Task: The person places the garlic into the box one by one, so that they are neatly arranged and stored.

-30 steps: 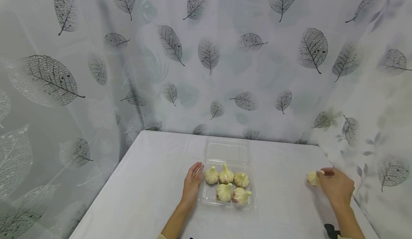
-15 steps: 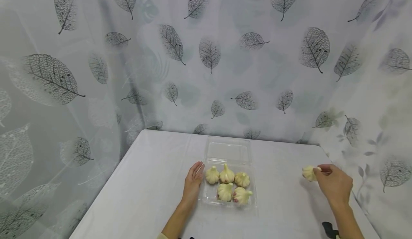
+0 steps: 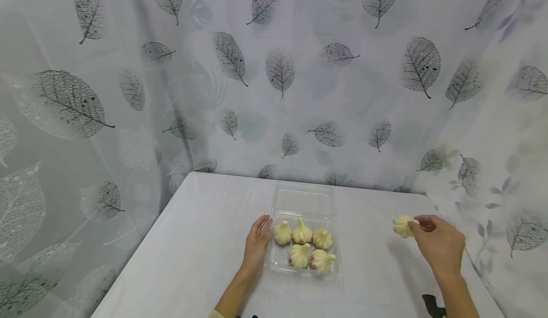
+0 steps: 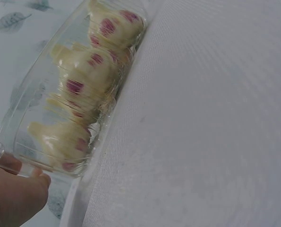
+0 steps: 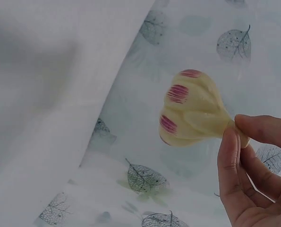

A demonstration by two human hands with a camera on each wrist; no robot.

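Note:
My right hand [image 3: 441, 244] pinches a garlic bulb [image 3: 403, 226] by its stem, held above the right side of the table. In the right wrist view the bulb [image 5: 192, 109] is cream with purple streaks, and thumb and fingers meet on its stem. A clear plastic clamshell box [image 3: 278, 265] stands mid-table, lid raised toward the back. Several garlic bulbs [image 3: 301, 232] sit in it in two rows. My left hand [image 3: 255, 244] rests against the box's left side with fairly straight fingers. The left wrist view shows its fingertips [image 4: 43, 179] touching the box's end wall.
A white cloth covers the table [image 3: 192, 251]. The transparent lid [image 3: 304, 201] lies back behind the box. A leaf-print curtain [image 3: 274, 94] hangs behind and beside the table. A dark strap piece [image 3: 433, 305] shows near my right wrist.
My right hand has moved left and slightly up with the garlic bulb, away from the table's right edge. The left hand and the box have stayed in place.

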